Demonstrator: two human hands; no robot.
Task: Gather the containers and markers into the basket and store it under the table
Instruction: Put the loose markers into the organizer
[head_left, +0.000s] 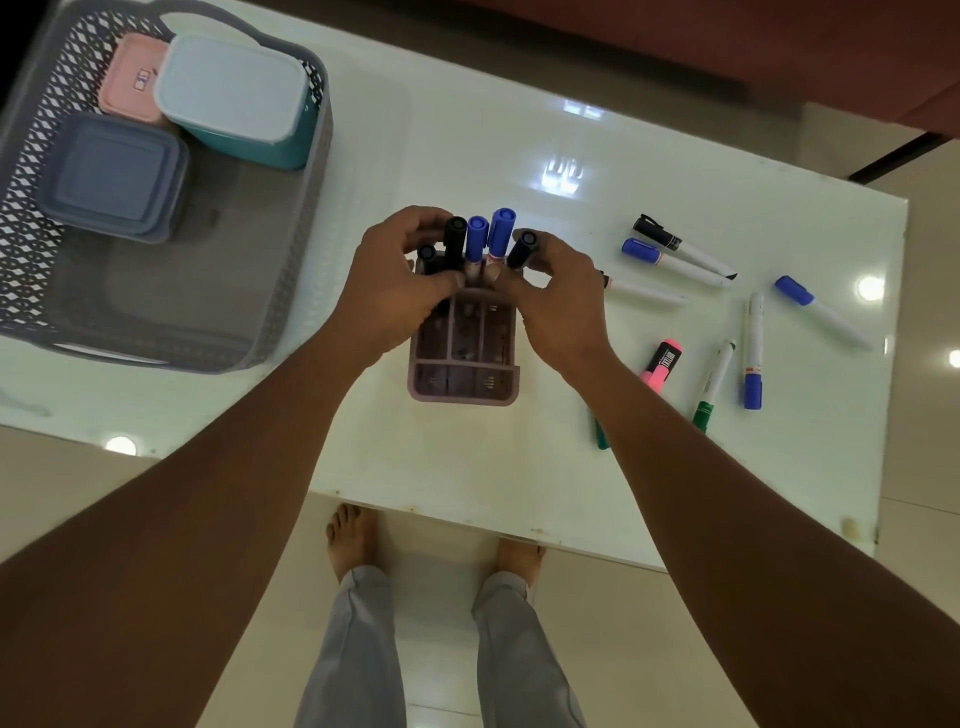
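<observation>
Already at the far left corner of the table (519, 467), the grey lattice basket (31, 218) holds three lidded containers: a pink one (130, 78), a teal one with a pale lid (234, 88) beside it, and a blue-grey one (111, 174) nearer the person. Toward the middle of the table stands a mauve marker holder (462, 364), divided into slots, its far row filled with standing markers (475, 239), black and blue caps up. The left hand (395, 280) curls its fingers and thumb round the black ones at the holder's far left, steadying them. The right hand (561, 301) pinches a black-capped marker (522, 249) that leans toward the far right slot. Seating it well likely means righting the marker over an open slot before letting go, with the left hand bracing the light holder against tipping. Loose markers (670, 260) lie scattered toward the right edge, along with a pink highlighter (661, 364) and a green marker (712, 387). They seem to be next, best dropped into the near slots so the weight sits even, before the holder goes into the basket's bare near half.
</observation>
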